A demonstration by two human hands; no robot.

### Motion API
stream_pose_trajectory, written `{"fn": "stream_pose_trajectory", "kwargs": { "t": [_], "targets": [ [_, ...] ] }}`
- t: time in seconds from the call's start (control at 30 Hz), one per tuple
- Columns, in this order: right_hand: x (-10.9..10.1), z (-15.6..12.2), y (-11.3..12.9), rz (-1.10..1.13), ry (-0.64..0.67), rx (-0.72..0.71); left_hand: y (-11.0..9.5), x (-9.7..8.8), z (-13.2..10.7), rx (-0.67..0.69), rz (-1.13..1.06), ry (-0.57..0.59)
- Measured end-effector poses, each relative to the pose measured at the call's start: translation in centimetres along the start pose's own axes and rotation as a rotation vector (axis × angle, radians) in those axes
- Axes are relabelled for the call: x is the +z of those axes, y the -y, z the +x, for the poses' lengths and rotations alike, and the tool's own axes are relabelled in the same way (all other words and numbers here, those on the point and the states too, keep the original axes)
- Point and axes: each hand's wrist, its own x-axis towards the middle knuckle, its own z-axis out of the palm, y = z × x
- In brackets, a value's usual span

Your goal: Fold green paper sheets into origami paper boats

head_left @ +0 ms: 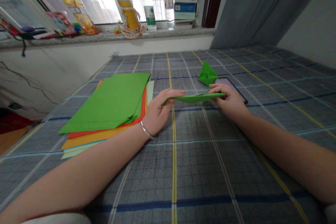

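A folded green paper piece (195, 97) is held flat, edge-on, just above the grey checked bedsheet (199, 168). My left hand (160, 112) pinches its left end, thumb on top; a silver bangle sits on that wrist. My right hand (229, 101) grips the right end with curled fingers. A finished green origami shape (208, 74) stands just beyond my right hand. A dark phone (237, 89) lies partly hidden under my right hand.
A stack of coloured paper sheets (110, 106), green on top with red, orange and pale ones below, lies to the left. The window sill (105, 36) holds drink bottles (148, 5), a box and clutter. A grey curtain (262, 7) hangs at right.
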Motion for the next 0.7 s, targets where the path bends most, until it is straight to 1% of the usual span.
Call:
{"fn": "stream_pose_trajectory", "kwargs": {
  "t": [0.17, 0.23, 0.3, 0.4, 0.5, 0.6, 0.7],
  "targets": [
    [-0.2, 0.5, 0.1, 0.071, -0.127, 0.119, 0.9, 0.1, 0.2, -0.244, -0.019, -0.158],
    [-0.5, 0.7, 0.1, 0.087, -0.167, 0.140, 1.2, 0.2, 0.3, -0.347, -0.095, -0.193],
    [-0.8, 0.8, 0.2, 0.113, -0.176, 0.167, 1.3, 0.3, 0.5, -0.434, -0.175, -0.198],
    [-1.1, 0.8, 0.6, 0.226, -0.120, 0.272, 1.3, 0.4, 0.7, -0.530, -0.253, -0.186],
    [-1.1, 0.9, 0.9, 0.359, -0.058, 0.402, 1.4, 0.5, 0.7, -0.603, -0.243, -0.145],
    [-1.1, 0.9, 0.9, 0.369, 0.005, 0.490, 1.8, 0.3, 0.5, -0.667, -0.148, -0.074],
    [-1.3, 0.8, 0.7, 0.329, 0.172, 0.612, 2.1, 0.1, 0.4, -0.714, -0.007, 0.019]
  ]
}}
